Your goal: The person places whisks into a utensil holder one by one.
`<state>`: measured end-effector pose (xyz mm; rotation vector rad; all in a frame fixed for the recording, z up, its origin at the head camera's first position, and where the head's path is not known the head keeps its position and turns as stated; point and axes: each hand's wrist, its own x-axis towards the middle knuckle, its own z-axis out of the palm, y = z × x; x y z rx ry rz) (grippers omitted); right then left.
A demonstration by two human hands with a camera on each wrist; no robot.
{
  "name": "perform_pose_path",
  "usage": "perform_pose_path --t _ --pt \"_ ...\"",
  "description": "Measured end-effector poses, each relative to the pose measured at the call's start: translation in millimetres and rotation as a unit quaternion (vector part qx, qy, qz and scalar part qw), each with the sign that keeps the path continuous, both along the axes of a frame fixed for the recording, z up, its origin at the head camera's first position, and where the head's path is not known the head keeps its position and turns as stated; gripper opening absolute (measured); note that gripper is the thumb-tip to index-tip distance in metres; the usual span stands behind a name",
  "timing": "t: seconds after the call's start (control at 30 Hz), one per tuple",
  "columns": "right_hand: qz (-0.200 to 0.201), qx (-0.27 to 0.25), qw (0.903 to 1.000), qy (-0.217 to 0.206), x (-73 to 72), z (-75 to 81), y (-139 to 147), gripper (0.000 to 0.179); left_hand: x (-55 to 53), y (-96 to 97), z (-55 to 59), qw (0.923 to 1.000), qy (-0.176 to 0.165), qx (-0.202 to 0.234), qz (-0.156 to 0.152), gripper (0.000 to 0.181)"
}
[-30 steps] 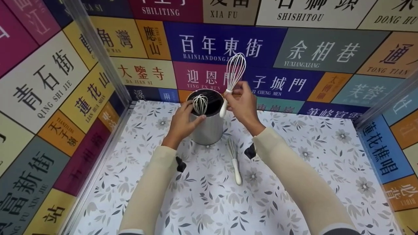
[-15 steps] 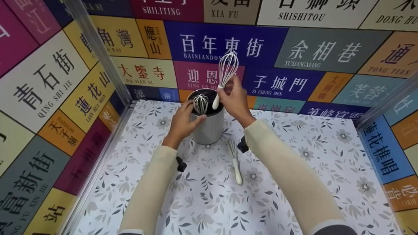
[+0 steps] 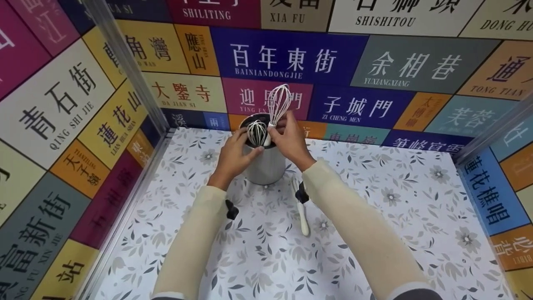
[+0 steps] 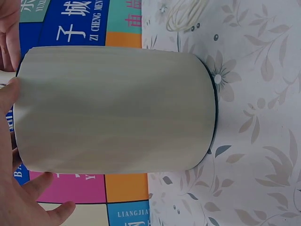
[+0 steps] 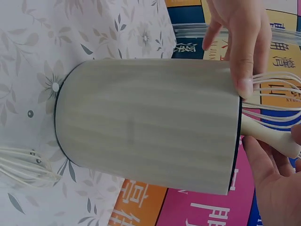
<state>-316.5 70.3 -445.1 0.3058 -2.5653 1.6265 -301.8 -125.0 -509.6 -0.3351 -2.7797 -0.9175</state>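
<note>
A light grey cylindrical canister [image 3: 266, 166] with a dark inside stands upright on the table. My left hand [image 3: 233, 156] holds its rim from the left, with the thumb on the near side. One white wire whisk [image 3: 256, 131] stands in the canister, wires up. My right hand [image 3: 292, 139] pinches another white whisk [image 3: 280, 102] at the top of its handle, wires up; the handle's lower end is at the canister's mouth. In the right wrist view that handle [image 5: 270, 134] is beside the rim. The canister's inside is hidden in both wrist views.
A third whisk [image 3: 304, 218] lies on the floral-patterned tabletop [image 3: 258, 250], right of the canister's base and partly behind the right wrist's black mount [image 3: 301, 193]. Colourful sign-printed panels [image 3: 291, 54] wall in the back and sides.
My right hand has moved left and down with its whisk, bringing the handle from right of the canister to its mouth. The left hand and the canister have stayed in place.
</note>
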Motion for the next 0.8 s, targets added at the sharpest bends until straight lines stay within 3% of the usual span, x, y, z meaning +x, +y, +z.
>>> perform_pose_path --t 0.37,0.6,0.8 --pt "0.009 -0.001 0.9998 -0.015 4.4 -3.6 -4.3 0.059 -0.8 0.4 -1.1 1.0 0.002 -0.002 0.002 0.079" --pt "0.002 0.047 0.9989 0.003 6.2 -2.5 0.5 0.064 1.1 1.1 -0.9 1.0 0.002 -0.003 0.005 0.077" --pt "0.008 0.059 0.9981 -0.013 6.7 1.5 4.5 0.065 0.7 0.9 -0.8 1.0 0.007 0.003 0.003 0.077"
